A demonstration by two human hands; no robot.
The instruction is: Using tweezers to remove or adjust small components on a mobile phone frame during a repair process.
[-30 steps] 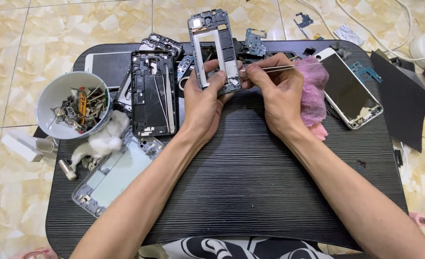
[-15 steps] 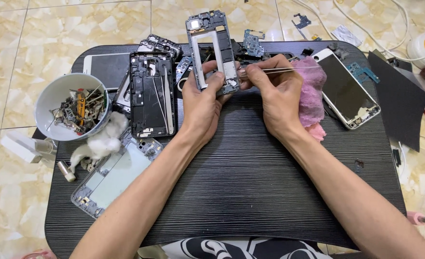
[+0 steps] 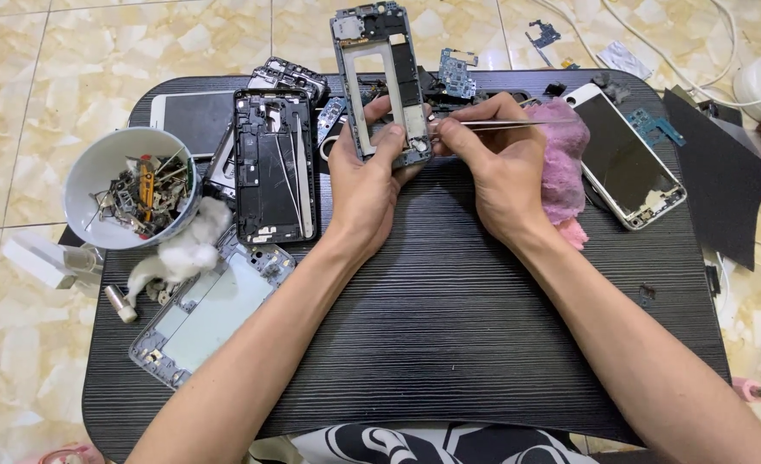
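Note:
My left hand (image 3: pixel 365 182) grips the lower end of a grey phone mid-frame (image 3: pixel 380 69), holding it upright over the far side of the black tray table (image 3: pixel 449 309). My right hand (image 3: pixel 496 167) pinches metal tweezers (image 3: pixel 518 125), whose tips touch the frame's lower right corner. Both hands rest close together near the table's back middle.
A white bowl of small metal parts (image 3: pixel 131 185) sits at the left, with cotton wads (image 3: pixel 187 249) beside it. A black phone chassis (image 3: pixel 273 163), a pale frame (image 3: pixel 208 314), a pink cloth (image 3: pixel 565 163), a screen (image 3: pixel 625 155) and a dark sheet (image 3: pixel 715 176) lie around.
The phone frame has tilted slightly more upright and my hands have shifted a little; the tweezers stay at its lower corner.

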